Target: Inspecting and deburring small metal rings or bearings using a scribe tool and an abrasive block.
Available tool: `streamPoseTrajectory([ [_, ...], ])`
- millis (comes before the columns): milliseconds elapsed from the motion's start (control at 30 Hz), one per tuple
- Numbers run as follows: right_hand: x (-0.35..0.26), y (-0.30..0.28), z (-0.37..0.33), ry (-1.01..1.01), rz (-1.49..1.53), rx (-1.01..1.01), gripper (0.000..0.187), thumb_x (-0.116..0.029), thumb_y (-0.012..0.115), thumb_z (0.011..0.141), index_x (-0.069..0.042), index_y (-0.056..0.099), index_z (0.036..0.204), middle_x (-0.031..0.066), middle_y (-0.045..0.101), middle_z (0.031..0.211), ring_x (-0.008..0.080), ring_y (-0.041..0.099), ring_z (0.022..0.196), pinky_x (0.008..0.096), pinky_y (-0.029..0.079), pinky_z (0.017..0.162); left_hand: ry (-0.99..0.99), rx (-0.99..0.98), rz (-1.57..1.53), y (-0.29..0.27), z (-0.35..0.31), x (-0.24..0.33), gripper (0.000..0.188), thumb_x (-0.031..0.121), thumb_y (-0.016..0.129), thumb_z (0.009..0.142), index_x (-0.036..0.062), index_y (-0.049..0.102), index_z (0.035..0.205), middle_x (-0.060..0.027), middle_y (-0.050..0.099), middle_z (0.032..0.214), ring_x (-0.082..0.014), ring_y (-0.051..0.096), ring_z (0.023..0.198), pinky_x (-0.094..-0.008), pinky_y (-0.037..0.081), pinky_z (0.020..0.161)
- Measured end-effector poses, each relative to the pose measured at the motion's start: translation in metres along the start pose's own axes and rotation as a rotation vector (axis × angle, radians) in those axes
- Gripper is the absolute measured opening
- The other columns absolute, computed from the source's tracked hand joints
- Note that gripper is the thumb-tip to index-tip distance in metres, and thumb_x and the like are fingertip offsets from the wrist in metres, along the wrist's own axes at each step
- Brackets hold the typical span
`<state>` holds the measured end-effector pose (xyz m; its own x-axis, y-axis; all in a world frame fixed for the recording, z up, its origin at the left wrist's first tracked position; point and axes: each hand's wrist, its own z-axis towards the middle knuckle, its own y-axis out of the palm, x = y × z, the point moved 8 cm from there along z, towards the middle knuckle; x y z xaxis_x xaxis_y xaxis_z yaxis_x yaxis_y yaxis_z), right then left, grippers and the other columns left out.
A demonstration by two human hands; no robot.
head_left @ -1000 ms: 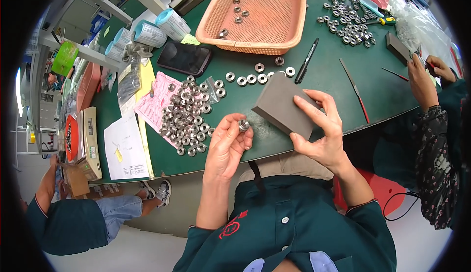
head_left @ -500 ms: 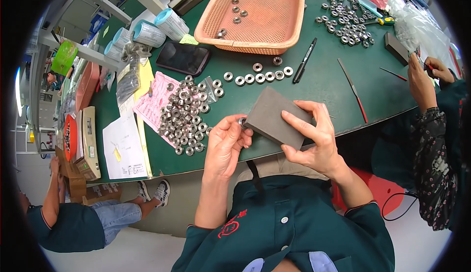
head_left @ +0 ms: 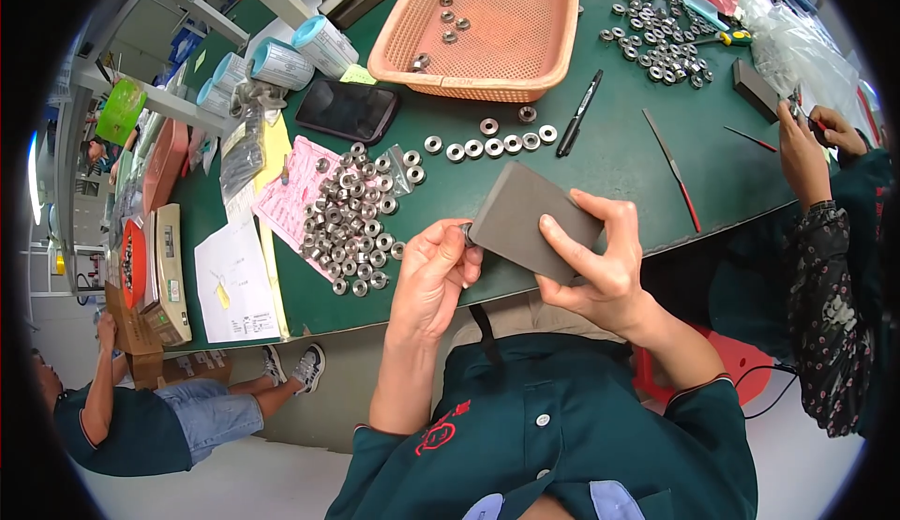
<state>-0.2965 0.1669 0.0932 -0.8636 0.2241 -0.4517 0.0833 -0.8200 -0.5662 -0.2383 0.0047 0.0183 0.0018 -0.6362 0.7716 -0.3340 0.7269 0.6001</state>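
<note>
A small metal ring (head_left: 466, 231) is pinched by the fingers of the left hand (head_left: 431, 276). It is mostly hidden, but it seems to touch the left end of a gray block (head_left: 525, 222). The right hand (head_left: 607, 271) grips the block with spread fingers. More rings (head_left: 347, 229) lie piled on the green tabletop (head_left: 623, 182).

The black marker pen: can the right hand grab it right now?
Probably not as things stand: the right hand is gripping the grey block, though the black marker pen lies uncovered on the green tabletop.
</note>
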Motion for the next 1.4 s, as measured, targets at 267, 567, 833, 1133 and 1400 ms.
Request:
streamPoseTrajectory([
  [267,0.014,0.006,0.001,0.178,0.249,-0.133,0.06,-0.011,0.074,0.046,-0.009,0.063,0.105,0.02,0.049,0.105,0.0324,0.048,0.088,0.0383,0.044,0.073,0.061,0.036,0.079,0.004,-0.001,0.003,0.022,0.022,0.057,0.088,0.0013,0.058,0.094,-0.0043,0.058,0.072,-0.0084,0.05,0.057,-0.0206,0.037,0.051],
  [567,0.012,0.002,0.01,0.158,0.221,-0.134,0.06,-0.01,0.073,0.046,-0.009,0.063,0.105,0.0204,0.048,0.104,0.0326,0.047,0.088,0.0377,0.044,0.073,0.029,0.011,0.061,0.004,0.003,0.005,0.022,0.024,0.056,0.088,0.0025,0.058,0.093,-0.0037,0.057,0.072,-0.0085,0.048,0.057,-0.0205,0.037,0.051],
  [833,-0.007,-0.007,0.005,-0.123,-0.149,0.047,0.06,-0.01,0.073,0.045,-0.011,0.064,0.105,0.0199,0.049,0.105,0.0319,0.048,0.089,0.037,0.044,0.073,-0.303,-0.064,-0.313,0.012,0.001,-0.011,0.023,0.027,0.052,0.091,0.0059,0.053,0.082,-0.0029,0.055,0.07,-0.0081,0.047,0.057,-0.0207,0.035,0.051],
  [1133,-0.004,-0.004,0.004,-0.116,-0.125,0.006,0.061,-0.011,0.072,0.047,-0.011,0.062,0.107,0.0192,0.048,0.106,0.0324,0.047,0.089,0.038,0.044,0.073,-0.196,-0.057,-0.151,0.009,0.004,-0.006,0.023,0.026,0.054,0.09,0.0048,0.054,0.082,-0.0035,0.057,0.071,-0.0079,0.048,0.056,-0.0209,0.036,0.052],
  [1400,0.0,-0.008,0.012,-0.128,-0.134,0.069,0.06,-0.009,0.071,0.044,-0.01,0.064,0.103,0.0186,0.05,0.107,0.0297,0.049,0.087,0.0357,0.043,0.073,-0.146,-0.059,-0.092,0.007,0.005,-0.002,0.023,0.024,0.054,0.09,0.001,0.057,0.091,-0.0043,0.057,0.072,-0.0079,0.05,0.059,-0.0203,0.037,0.052],
])
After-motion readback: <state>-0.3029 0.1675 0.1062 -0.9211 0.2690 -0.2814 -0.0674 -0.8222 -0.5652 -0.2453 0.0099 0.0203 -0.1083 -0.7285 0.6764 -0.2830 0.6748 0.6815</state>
